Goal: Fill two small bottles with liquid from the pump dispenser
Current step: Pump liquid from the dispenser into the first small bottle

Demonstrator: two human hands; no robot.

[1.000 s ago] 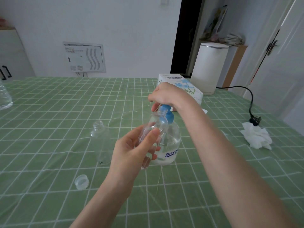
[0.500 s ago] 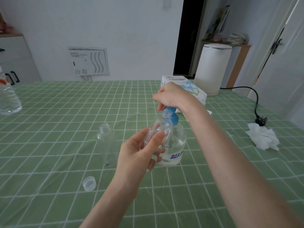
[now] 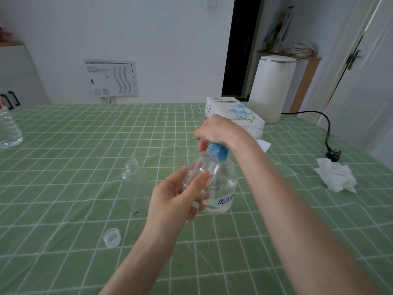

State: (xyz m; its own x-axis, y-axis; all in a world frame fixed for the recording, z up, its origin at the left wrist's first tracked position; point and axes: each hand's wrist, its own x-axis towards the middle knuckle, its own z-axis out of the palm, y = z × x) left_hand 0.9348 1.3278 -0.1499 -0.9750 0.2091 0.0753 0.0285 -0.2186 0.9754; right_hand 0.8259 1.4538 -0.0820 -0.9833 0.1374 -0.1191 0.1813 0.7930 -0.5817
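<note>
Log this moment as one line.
left hand: holds small bottle at pump top | right hand: grips pump dispenser head | second bottle: uncapped, upright on table | cap: on table

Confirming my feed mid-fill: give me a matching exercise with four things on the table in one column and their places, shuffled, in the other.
Things
1. pump dispenser
2. spare small bottle
3. cap
4. crumpled tissue

Places
A. at the right side of the table
B. under the right hand
C. lying nearest the camera, left of the left forearm
D. standing open, left of the left hand, which holds the other small bottle

Pairs: 1-B, 2-D, 3-C, 4-A
</note>
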